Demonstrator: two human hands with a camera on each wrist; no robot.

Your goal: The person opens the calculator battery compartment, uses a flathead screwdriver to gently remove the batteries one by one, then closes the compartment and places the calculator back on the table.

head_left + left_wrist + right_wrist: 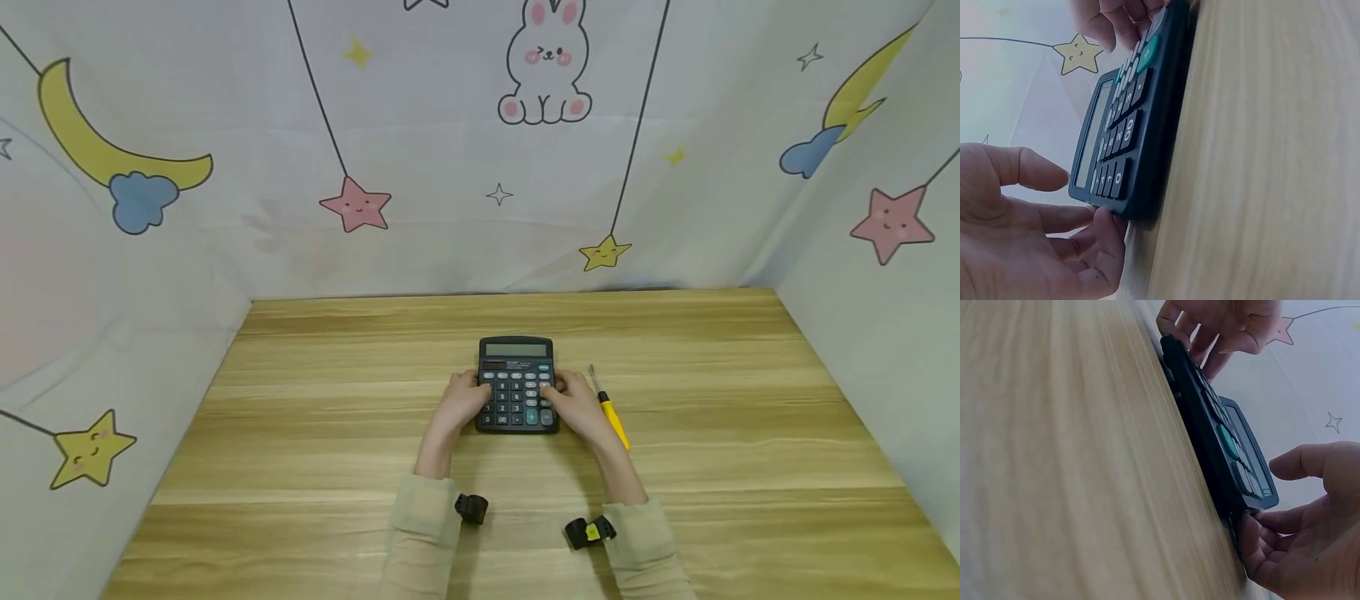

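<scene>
A black desk calculator [516,392] lies face up near the middle of the wooden table, its display at the far end. My left hand [462,400] grips its left side, the thumb over the keys. On the opposite side my right hand [576,406] holds the edge the same way. In the left wrist view, the curled left fingers [1107,250] reach the calculator's side and underside. The right wrist view shows the right fingers [1250,540] tucked at the lower edge, close over the tabletop. Its underside is mostly hidden.
A screwdriver [615,423] with a yellow and black handle lies just right of my right hand. The wood-grain table [300,433] meets printed cloth walls [450,142] at the back and sides. Black wrist cameras [471,508] sit by both sleeves.
</scene>
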